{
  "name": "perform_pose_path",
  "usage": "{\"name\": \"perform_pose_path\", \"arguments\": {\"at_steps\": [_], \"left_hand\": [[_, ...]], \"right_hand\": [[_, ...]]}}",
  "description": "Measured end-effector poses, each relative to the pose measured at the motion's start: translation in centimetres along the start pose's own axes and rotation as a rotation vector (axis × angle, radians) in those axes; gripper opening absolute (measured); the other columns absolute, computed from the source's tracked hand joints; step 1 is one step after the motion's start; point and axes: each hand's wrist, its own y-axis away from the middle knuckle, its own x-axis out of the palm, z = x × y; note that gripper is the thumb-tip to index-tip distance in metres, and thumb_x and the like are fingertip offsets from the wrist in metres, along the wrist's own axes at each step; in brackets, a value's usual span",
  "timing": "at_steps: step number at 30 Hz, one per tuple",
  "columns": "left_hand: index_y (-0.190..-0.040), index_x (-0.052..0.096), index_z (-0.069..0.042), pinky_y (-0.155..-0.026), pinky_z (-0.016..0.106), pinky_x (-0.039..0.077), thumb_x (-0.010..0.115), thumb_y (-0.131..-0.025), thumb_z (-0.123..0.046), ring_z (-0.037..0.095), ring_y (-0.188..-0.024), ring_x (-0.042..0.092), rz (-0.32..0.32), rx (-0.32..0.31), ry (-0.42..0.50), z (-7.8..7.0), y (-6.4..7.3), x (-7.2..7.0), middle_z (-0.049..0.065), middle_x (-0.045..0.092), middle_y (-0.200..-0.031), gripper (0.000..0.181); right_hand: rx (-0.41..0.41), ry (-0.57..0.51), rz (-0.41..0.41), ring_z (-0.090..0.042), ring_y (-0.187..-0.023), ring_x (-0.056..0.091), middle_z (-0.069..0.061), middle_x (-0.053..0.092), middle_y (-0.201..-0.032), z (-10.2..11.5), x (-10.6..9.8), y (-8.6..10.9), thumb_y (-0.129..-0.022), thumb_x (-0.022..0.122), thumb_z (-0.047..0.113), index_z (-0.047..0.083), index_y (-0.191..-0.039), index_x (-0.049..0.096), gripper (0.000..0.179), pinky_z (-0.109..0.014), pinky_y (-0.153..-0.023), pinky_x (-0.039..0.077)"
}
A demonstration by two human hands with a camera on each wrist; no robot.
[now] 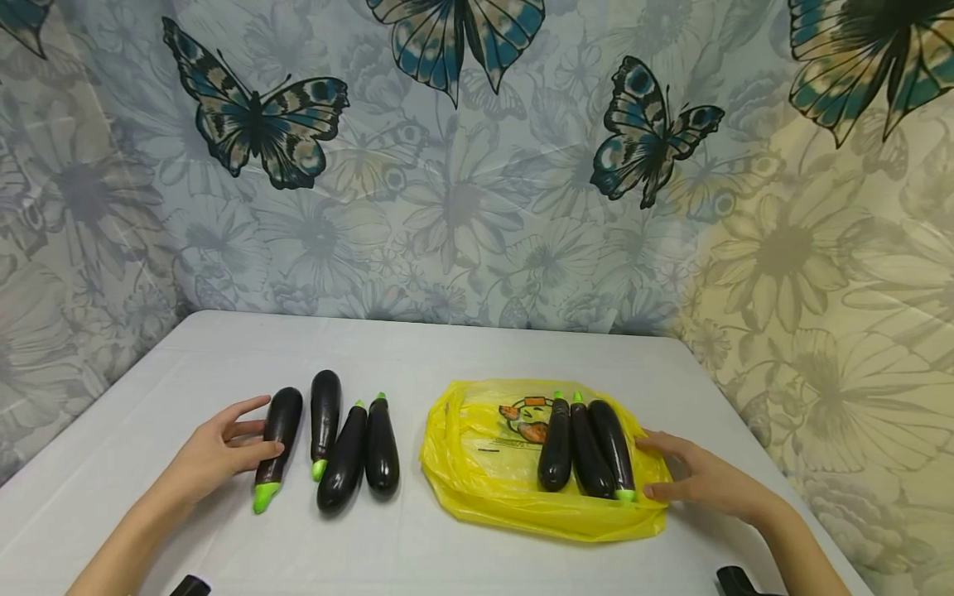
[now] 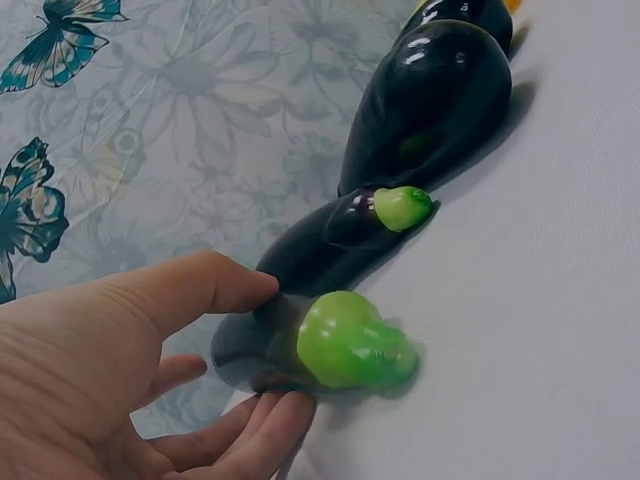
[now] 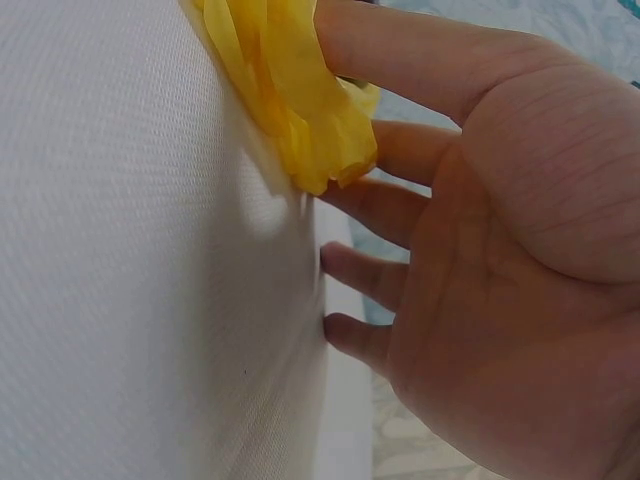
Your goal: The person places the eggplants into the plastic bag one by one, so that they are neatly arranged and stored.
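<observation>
My left hand [image 1: 216, 451] holds a dark eggplant [image 1: 281, 426] with a green stem end, between thumb and fingers, at the left of the table. In the left wrist view, the thumb lies on one side of this eggplant [image 2: 250, 350] and the fingers on the other. Three more eggplants [image 1: 344, 459] lie just right of it. My right hand [image 1: 704, 476] pinches the right edge of a yellow plastic bag [image 1: 469, 463] between thumb and fingers; the lower fingertips touch the white surface in the right wrist view. Three eggplants [image 1: 589, 451] lie side by side on the bag's right part.
A white cloth-like surface covers the table [image 1: 246, 348]. Behind it hangs a wall covering with butterflies [image 1: 257, 120] and flowers. Small black objects [image 1: 734, 579] show near the wrists at the bottom edge of the head view.
</observation>
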Motion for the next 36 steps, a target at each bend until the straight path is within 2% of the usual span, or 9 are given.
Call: {"name": "perform_pose_path", "arguments": {"at_steps": [7, 13, 17, 20, 23, 26, 28, 36], "left_hand": [[-0.156, 0.025, -0.006, -0.078, 0.037, 0.056, 0.078, -0.087, -0.025, 0.046, -0.122, 0.050, 0.005, -0.003, 0.011, 0.0, 0.1, -0.2, 0.036, 0.041, -0.140, 0.089], [-0.155, 0.026, -0.003, -0.076, 0.034, 0.056, 0.077, -0.088, -0.024, 0.032, -0.106, 0.064, 0.002, -0.027, 0.042, 0.2, 0.2, -0.9, 0.037, 0.042, -0.139, 0.086], [-0.154, 0.025, -0.001, -0.080, 0.033, 0.055, 0.070, -0.094, -0.018, 0.024, -0.101, 0.067, 0.037, -0.031, 0.182, 0.3, 0.3, -1.5, 0.039, 0.044, -0.136, 0.077], [-0.152, 0.036, -0.013, -0.083, 0.031, 0.055, 0.065, -0.097, -0.014, 0.017, -0.097, 0.067, 0.060, -0.053, 0.338, 0.3, 0.3, -1.9, 0.027, 0.056, -0.124, 0.062], [-0.136, 0.056, -0.027, -0.082, 0.029, 0.055, 0.063, -0.097, -0.010, 0.013, -0.091, 0.066, 0.069, -0.078, 0.513, 0.3, 0.3, -2.3, 0.010, 0.062, -0.103, 0.043], [-0.120, 0.065, -0.033, -0.081, 0.027, 0.055, 0.061, -0.097, -0.004, 0.011, -0.086, 0.065, 0.080, -0.084, 0.663, 0.3, 0.3, -2.5, 0.006, 0.061, -0.095, 0.037], [-0.121, 0.066, -0.031, -0.082, 0.027, 0.054, 0.059, -0.098, -0.002, 0.011, -0.090, 0.065, 0.094, -0.070, 0.715, 0.2, 0.4, -2.6, 0.007, 0.061, -0.100, 0.038], [-0.126, 0.066, -0.027, -0.084, 0.030, 0.054, 0.058, -0.098, 0.001, 0.015, -0.093, 0.066, 0.099, -0.044, 0.775, 0.0, 0.3, -2.4, 0.008, 0.062, -0.107, 0.041]], "right_hand": [[0.013, -0.011, 0.002, -0.056, -0.138, 0.014, -0.031, 0.028, -0.151, 0.1, 0.1, 0.0, -0.082, 0.080, 0.030, -0.001, -0.142, 0.050, 0.073, -0.076, -0.101, 0.013], [0.002, -0.011, -0.003, -0.056, -0.138, 0.014, -0.031, 0.028, -0.151, 0.1, 0.1, 0.0, -0.082, 0.080, 0.029, -0.001, -0.141, 0.050, 0.073, -0.076, -0.101, 0.013], [-0.008, -0.007, -0.006, -0.056, -0.138, 0.014, -0.031, 0.028, -0.152, 0.0, 0.1, 0.0, -0.082, 0.080, 0.029, -0.001, -0.141, 0.050, 0.073, -0.076, -0.101, 0.013], [-0.007, -0.006, -0.006, -0.056, -0.138, 0.014, -0.031, 0.028, -0.152, 0.0, 0.1, 0.0, -0.082, 0.080, 0.029, -0.001, -0.141, 0.050, 0.073, -0.076, -0.100, 0.013], [-0.001, -0.006, -0.006, -0.056, -0.138, 0.014, -0.031, 0.028, -0.152, 0.0, 0.1, 0.1, -0.082, 0.080, 0.030, -0.001, -0.141, 0.050, 0.073, -0.076, -0.100, 0.013], [0.008, -0.003, -0.005, -0.056, -0.137, 0.014, -0.031, 0.028, -0.152, 0.1, 0.1, 0.1, -0.082, 0.080, 0.030, 0.000, -0.142, 0.050, 0.074, -0.076, -0.101, 0.013], [0.013, -0.006, -0.003, -0.056, -0.138, 0.014, -0.031, 0.028, -0.152, 0.1, 0.2, 0.1, -0.082, 0.080, 0.030, 0.000, -0.142, 0.050, 0.074, -0.076, -0.101, 0.013], [0.008, 0.004, -0.009, -0.056, -0.137, 0.015, -0.031, 0.028, -0.151, -0.1, 0.1, 0.1, -0.082, 0.080, 0.030, 0.000, -0.141, 0.050, 0.073, -0.076, -0.100, 0.013]]}}
